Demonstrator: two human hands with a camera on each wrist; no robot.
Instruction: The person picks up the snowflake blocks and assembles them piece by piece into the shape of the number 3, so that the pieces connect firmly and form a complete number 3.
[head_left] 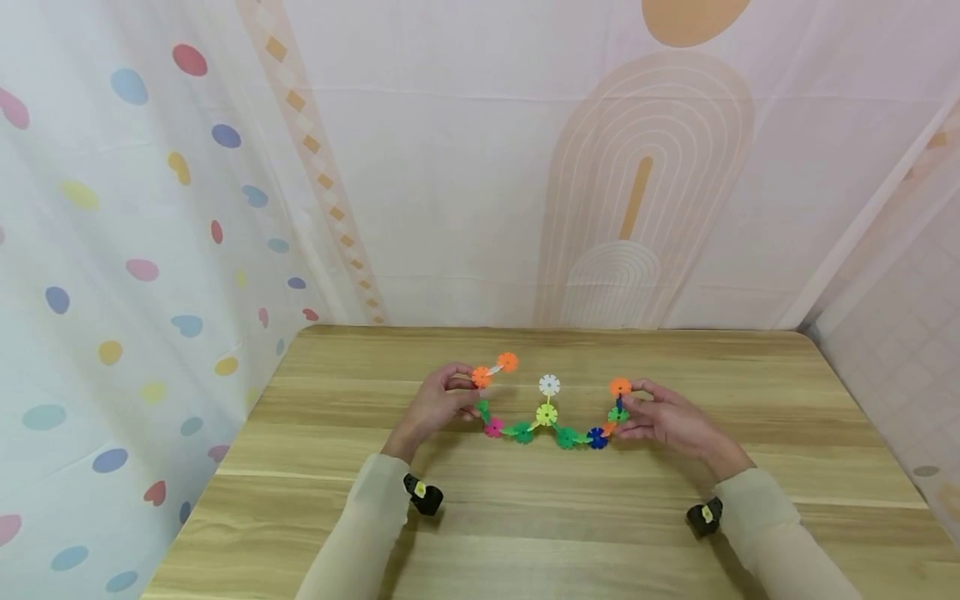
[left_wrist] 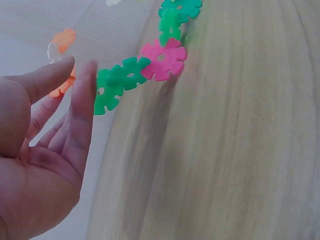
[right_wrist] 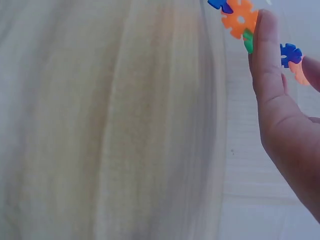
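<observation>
Nearest me, two pale sleeves run out over the light wooden counter (head_left: pixel 525 517). Left hand (head_left: pixel 438 404) pinches the orange end disc of the chain of interlocking plastic snowflake discs (head_left: pixel 547 421); right hand (head_left: pixel 671 421) has its grip on the far orange end, though the wrist view is too blurred to confirm finger contact. The chain sags between them on the counter. I judge this as mid-assembly: next move needs both ends steadied. Beyond stand patterned fabric backdrops (head_left: pixel 450 167); nothing obstructs.
</observation>
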